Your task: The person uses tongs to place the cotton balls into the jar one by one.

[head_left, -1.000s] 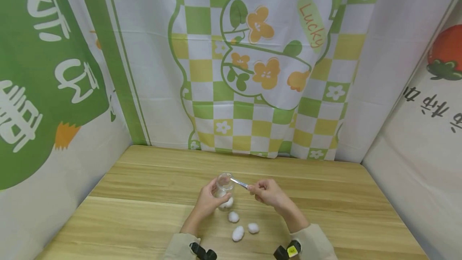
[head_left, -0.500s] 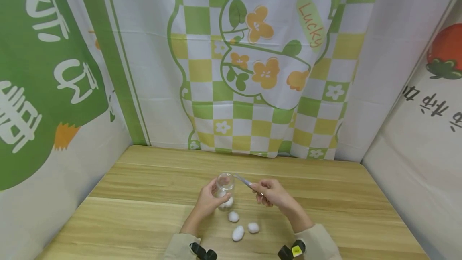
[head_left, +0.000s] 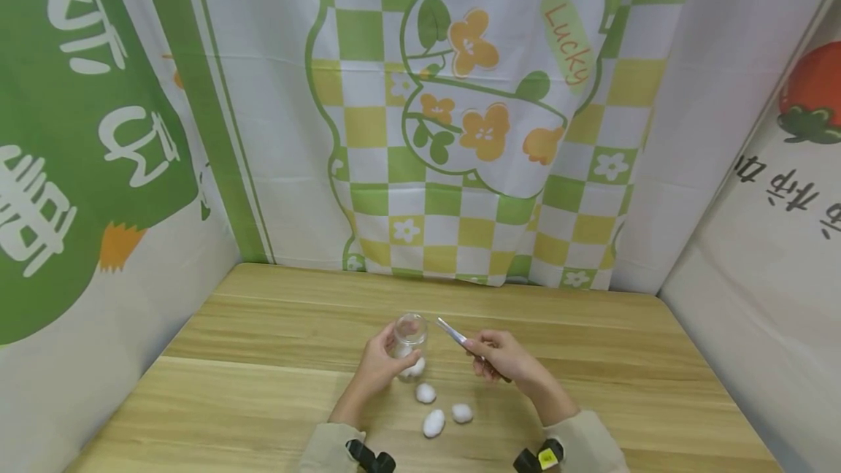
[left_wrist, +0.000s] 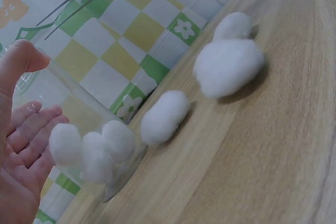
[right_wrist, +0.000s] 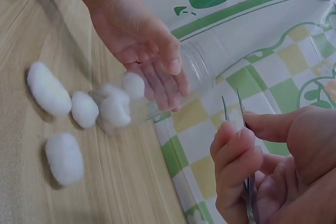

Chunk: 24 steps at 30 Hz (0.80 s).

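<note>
My left hand (head_left: 379, 365) grips a clear glass jar (head_left: 411, 332), thumb on one side and fingers round the other. Several white cotton balls (left_wrist: 98, 156) lie at the jar's bottom. To the right of the jar, my right hand (head_left: 509, 362) pinches metal tweezers (head_left: 452, 331) between thumb and fingers. In the right wrist view the tips of the tweezers stand apart, with nothing between them. Three loose cotton balls lie on the table near the jar: one close to its base (head_left: 425, 393), one nearest me (head_left: 434, 423) and one to the right (head_left: 462, 413).
The wooden table (head_left: 276, 334) spreads out around both hands. Behind it hangs a green and yellow checked curtain (head_left: 486, 232), and printed cloth (head_left: 755, 261) borders the sides.
My right hand has drawn back to the right, taking the tweezers' tips from the jar's mouth to beside it. The left hand, jar and loose cotton balls have stayed put.
</note>
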Each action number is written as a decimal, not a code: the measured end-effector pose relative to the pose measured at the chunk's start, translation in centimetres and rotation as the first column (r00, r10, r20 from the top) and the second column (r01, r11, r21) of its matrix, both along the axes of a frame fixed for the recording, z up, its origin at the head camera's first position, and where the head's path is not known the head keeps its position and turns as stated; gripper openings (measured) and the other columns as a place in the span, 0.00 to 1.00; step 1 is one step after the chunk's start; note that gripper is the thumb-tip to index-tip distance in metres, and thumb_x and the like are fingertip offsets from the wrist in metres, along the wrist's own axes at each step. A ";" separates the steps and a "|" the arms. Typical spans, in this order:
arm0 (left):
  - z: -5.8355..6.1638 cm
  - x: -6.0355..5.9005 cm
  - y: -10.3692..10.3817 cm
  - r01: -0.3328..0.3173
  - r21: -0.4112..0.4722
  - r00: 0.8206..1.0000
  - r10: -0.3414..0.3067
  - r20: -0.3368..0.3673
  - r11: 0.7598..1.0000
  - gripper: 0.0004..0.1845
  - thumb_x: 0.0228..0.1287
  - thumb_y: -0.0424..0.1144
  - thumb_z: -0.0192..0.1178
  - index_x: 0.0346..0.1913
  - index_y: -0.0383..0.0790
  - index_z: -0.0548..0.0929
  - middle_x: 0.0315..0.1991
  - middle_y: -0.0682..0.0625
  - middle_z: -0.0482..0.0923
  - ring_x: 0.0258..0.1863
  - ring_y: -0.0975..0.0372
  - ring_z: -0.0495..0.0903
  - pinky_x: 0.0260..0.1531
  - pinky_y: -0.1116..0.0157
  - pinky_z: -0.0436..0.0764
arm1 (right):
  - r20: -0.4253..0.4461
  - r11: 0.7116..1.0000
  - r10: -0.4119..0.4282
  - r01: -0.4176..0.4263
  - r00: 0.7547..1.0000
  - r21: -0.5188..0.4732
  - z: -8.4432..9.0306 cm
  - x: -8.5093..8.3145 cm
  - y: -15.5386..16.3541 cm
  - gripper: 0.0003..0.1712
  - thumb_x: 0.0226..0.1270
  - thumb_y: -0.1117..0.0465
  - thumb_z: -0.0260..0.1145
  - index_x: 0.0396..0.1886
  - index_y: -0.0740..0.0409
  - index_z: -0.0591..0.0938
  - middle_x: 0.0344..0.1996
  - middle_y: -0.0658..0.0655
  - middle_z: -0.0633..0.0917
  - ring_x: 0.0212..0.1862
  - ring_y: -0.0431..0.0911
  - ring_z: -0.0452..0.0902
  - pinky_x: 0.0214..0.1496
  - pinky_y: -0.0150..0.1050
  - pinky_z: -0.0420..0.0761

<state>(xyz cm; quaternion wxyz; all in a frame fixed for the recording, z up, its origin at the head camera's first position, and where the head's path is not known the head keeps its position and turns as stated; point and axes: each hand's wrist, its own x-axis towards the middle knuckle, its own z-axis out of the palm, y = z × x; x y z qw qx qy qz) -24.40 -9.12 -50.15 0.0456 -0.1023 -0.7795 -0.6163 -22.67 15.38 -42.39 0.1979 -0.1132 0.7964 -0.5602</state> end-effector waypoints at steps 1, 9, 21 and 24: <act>0.0 0.0 0.0 0.001 0.000 1.000 -0.001 0.002 1.000 0.36 0.54 0.36 0.70 0.65 0.28 0.69 0.63 0.32 0.73 0.64 0.42 0.73 0.68 0.48 0.73 | 0.000 1.000 0.002 -0.002 1.000 -0.002 0.0 0.0 0.0 0.15 0.73 0.55 0.56 0.34 0.64 0.76 0.16 0.46 0.76 0.15 0.33 0.66 0.17 0.24 0.67; -0.1 0.0 0.0 0.002 0.004 1.000 -0.002 -0.004 1.000 0.35 0.54 0.36 0.70 0.65 0.29 0.69 0.62 0.33 0.75 0.65 0.43 0.73 0.69 0.47 0.71 | 0.026 1.000 0.016 -0.016 1.000 -0.002 -0.2 0.2 0.6 0.15 0.74 0.56 0.55 0.32 0.63 0.75 0.16 0.46 0.73 0.16 0.34 0.62 0.18 0.23 0.63; 0.0 0.0 0.0 0.009 0.006 1.000 -0.009 0.003 1.000 0.35 0.55 0.35 0.69 0.65 0.29 0.69 0.63 0.33 0.74 0.66 0.42 0.72 0.69 0.47 0.70 | 0.031 0.998 0.037 -0.039 0.999 0.049 -1.1 0.5 0.9 0.21 0.73 0.56 0.56 0.36 0.75 0.74 0.16 0.47 0.72 0.16 0.35 0.58 0.17 0.24 0.57; 0.0 0.1 0.0 0.009 0.014 1.000 -0.009 -0.002 1.000 0.35 0.55 0.34 0.69 0.65 0.29 0.69 0.62 0.33 0.74 0.65 0.43 0.72 0.69 0.47 0.71 | 0.026 0.998 0.040 -0.041 0.999 0.049 -1.2 0.6 0.9 0.21 0.73 0.56 0.56 0.36 0.75 0.73 0.16 0.47 0.72 0.16 0.35 0.58 0.17 0.23 0.57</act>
